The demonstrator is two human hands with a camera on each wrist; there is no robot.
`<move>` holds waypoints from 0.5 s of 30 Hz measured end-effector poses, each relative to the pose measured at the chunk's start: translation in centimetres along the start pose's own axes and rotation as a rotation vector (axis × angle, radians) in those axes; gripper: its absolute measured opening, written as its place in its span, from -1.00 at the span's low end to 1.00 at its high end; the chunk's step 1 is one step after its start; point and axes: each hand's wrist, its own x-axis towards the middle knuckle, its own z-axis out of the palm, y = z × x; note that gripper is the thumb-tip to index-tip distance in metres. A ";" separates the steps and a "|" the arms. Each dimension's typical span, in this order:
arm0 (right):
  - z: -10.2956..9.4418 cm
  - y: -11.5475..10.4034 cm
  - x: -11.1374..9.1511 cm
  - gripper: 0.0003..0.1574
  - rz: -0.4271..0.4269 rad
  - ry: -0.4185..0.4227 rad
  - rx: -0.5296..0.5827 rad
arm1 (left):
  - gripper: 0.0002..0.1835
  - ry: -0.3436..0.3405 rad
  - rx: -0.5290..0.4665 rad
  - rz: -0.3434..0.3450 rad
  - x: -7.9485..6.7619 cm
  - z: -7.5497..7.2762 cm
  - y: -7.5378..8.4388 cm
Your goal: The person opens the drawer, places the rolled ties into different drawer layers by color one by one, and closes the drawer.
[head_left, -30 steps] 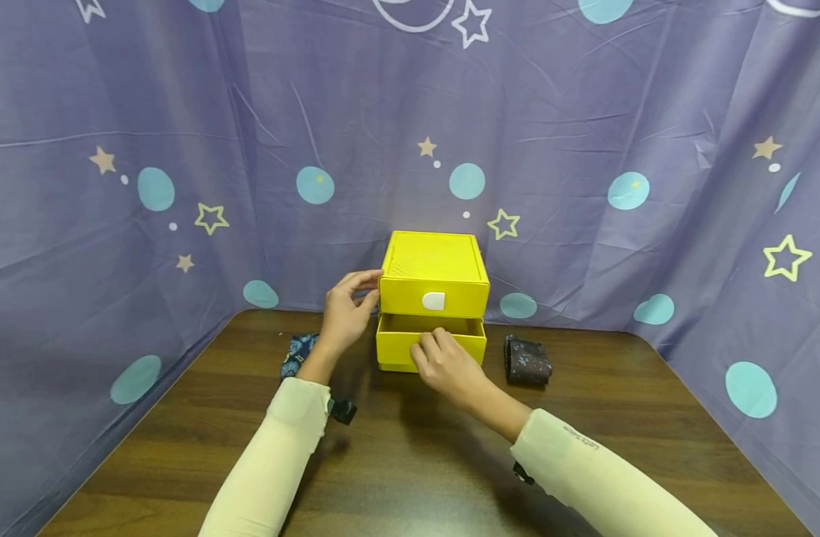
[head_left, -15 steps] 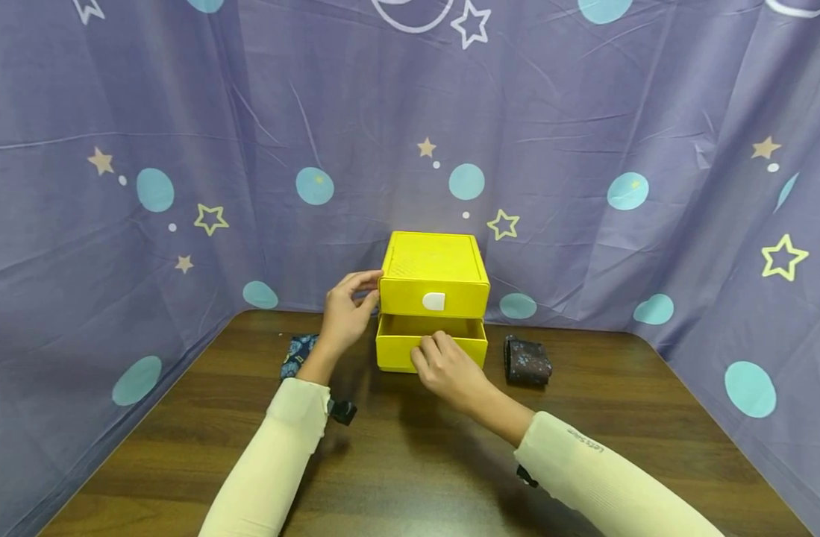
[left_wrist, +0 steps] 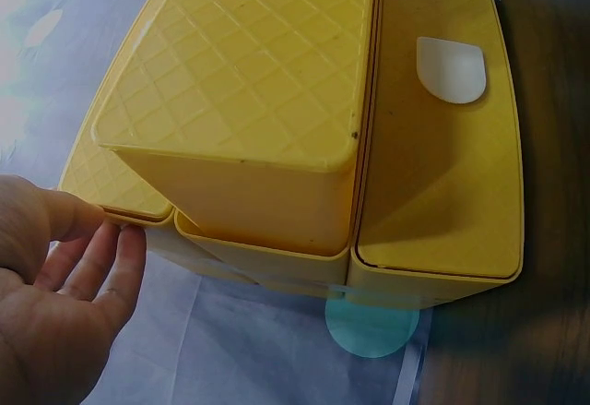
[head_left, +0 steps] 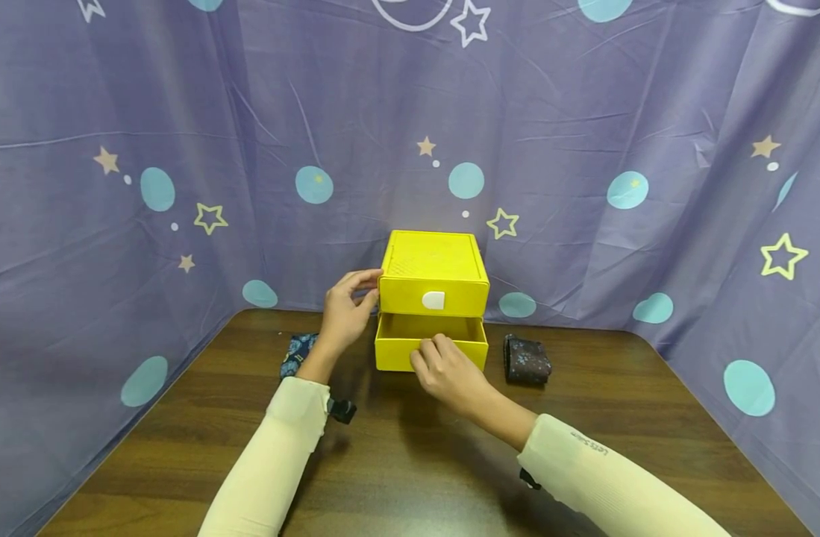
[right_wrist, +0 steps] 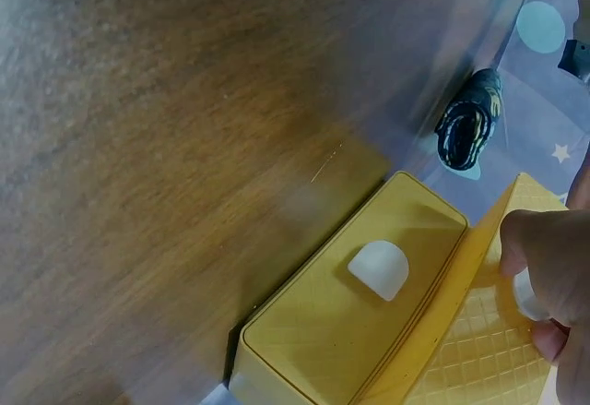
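Observation:
A yellow drawer cabinet stands at the back of the table, its drawer fronts bearing white tab handles. In the head view, the drawer below the top one is pulled out, with nothing visible inside. My right hand pinches that drawer's white handle between thumb and fingers, as the right wrist view shows. My left hand touches the cabinet's left side near the top front corner, its fingertips against the edge. A further drawer front beneath is closed.
Dark folded patterned cloth lies right of the cabinet. Blue patterned cloth lies to the left, partly behind my left wrist. A purple curtain hangs behind the brown wooden table.
The drawer has come slightly farther out toward me, and my right hand has moved back a little with it. My left hand stays in place.

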 end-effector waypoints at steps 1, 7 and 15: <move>-0.1 0.0 0.0 -0.60 -0.001 0.002 -0.001 | -0.66 0.000 -0.005 0.003 0.0 0.0 0.0; -0.5 -0.1 0.0 -0.62 -0.007 0.018 -0.008 | -0.65 -0.005 0.001 0.004 0.1 0.0 0.0; -1.0 -0.4 -0.2 -0.66 -0.014 0.020 0.006 | -0.65 -0.007 0.026 0.002 -0.1 -0.1 0.2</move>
